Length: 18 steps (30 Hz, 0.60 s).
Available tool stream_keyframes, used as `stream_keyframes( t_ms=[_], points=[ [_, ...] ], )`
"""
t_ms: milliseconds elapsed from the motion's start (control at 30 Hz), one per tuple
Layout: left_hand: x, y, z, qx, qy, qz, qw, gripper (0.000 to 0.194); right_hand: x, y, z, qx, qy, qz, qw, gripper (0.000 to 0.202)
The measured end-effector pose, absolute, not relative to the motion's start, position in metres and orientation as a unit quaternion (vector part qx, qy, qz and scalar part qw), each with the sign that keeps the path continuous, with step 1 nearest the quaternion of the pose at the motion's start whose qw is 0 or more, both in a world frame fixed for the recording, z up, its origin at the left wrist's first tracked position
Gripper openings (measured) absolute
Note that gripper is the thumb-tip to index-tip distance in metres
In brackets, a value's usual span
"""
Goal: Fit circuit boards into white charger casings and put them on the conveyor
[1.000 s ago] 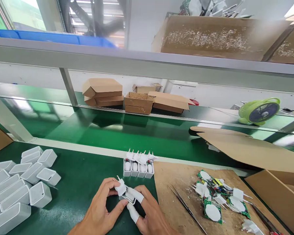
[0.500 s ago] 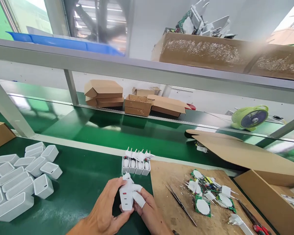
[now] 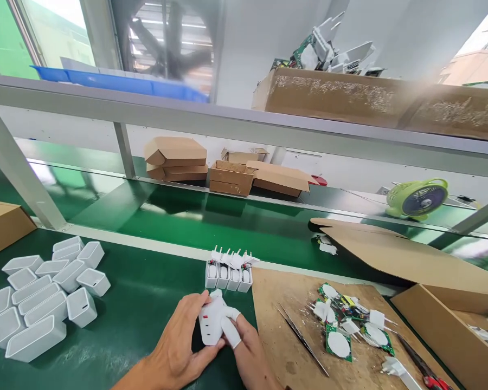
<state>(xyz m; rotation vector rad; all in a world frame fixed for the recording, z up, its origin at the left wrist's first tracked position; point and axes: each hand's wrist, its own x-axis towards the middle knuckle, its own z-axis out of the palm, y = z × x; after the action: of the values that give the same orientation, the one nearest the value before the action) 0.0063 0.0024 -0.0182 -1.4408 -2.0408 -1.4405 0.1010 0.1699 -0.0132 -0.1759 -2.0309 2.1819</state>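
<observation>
A white charger housing (image 3: pixel 210 326) with small port slots and a red mark is held between both hands over the green bench. My left hand (image 3: pixel 181 338) grips its left side, thumb below and fingers on the top edge. White finger covers sit on two fingertips of my right hand (image 3: pixel 246 346), which press on the housing's right face. Just beyond stands a row of several white chargers (image 3: pixel 228 275), their plug pins pointing up and parts showing inside. What the housing in my hands contains is hidden.
Several empty white casings (image 3: pixel 49 290) lie at left. A brown board (image 3: pixel 284 363) at right carries tweezers (image 3: pixel 303 340), circuit boards (image 3: pixel 338 342) and red-handled pliers (image 3: pixel 425 368). A cardboard box (image 3: pixel 443 325) stands far right. A shelf rail (image 3: pixel 228 116) crosses above.
The view has shifted slightly, so the bench items sit a little further right. Both hands keep hold of the charger housing, which has tilted slightly; the right fingers have moved over its face.
</observation>
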Motion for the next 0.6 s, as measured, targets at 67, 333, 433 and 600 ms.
stream_keyframes(
  t_ms=[67, 333, 433, 600],
  points=[
    [0.003, 0.001, -0.023, -0.490, -0.727, -0.462, 0.133, 0.081, 0.105, 0.170, -0.008, -0.014, -0.745, 0.652, 0.144, 0.037],
    [-0.050, 0.005, -0.034, -0.258, -0.811, -0.523, -0.037, 0.071, 0.100, 0.208, -0.017, -0.107, -0.816, 0.462, 0.331, 0.033],
    [-0.074, 0.017, -0.027, -0.248, -0.812, -0.521, -0.091, 0.079, 0.088, 0.234, -0.027, -0.216, -0.759, 0.521, 0.326, 0.055],
    [-0.079, 0.033, -0.028, -0.262, -0.802, -0.526, -0.109, 0.093, 0.079, 0.255, -0.032, -0.241, -0.732, 0.580, 0.265, 0.066]
  ],
)
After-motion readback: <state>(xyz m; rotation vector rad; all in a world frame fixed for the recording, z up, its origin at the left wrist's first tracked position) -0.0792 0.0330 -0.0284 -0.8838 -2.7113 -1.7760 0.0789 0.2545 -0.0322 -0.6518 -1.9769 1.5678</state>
